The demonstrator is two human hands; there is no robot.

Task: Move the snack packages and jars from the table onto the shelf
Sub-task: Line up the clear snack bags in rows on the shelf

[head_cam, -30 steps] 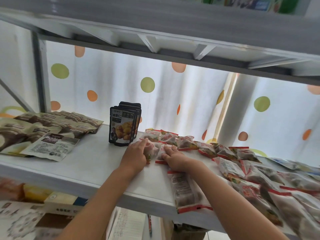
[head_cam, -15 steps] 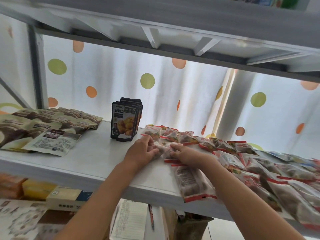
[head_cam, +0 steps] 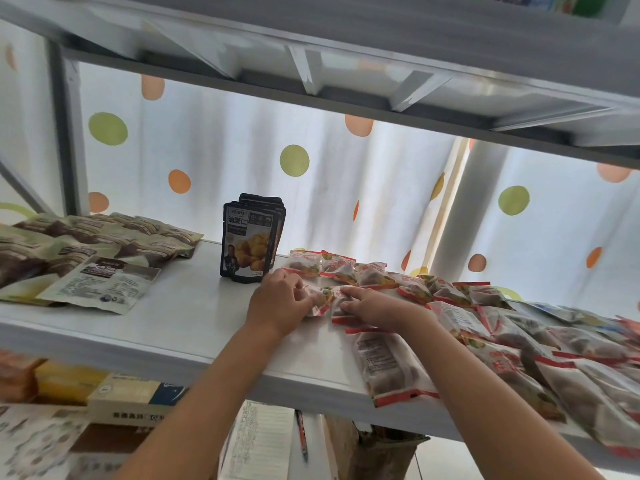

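Left hand (head_cam: 277, 303) pinching packet (head_cam: 320, 299), right hand (head_cam: 372, 304) pressing

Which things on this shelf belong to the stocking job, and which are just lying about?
Job:
- left hand and right hand, both on small red-edged clear snack packets
- row of red-edged packets
- upright dark chestnut pouches
- flat brown-and-cream pouches
- white metal shelf

Lying about:
- boxes on the lower shelf
- spotted curtain
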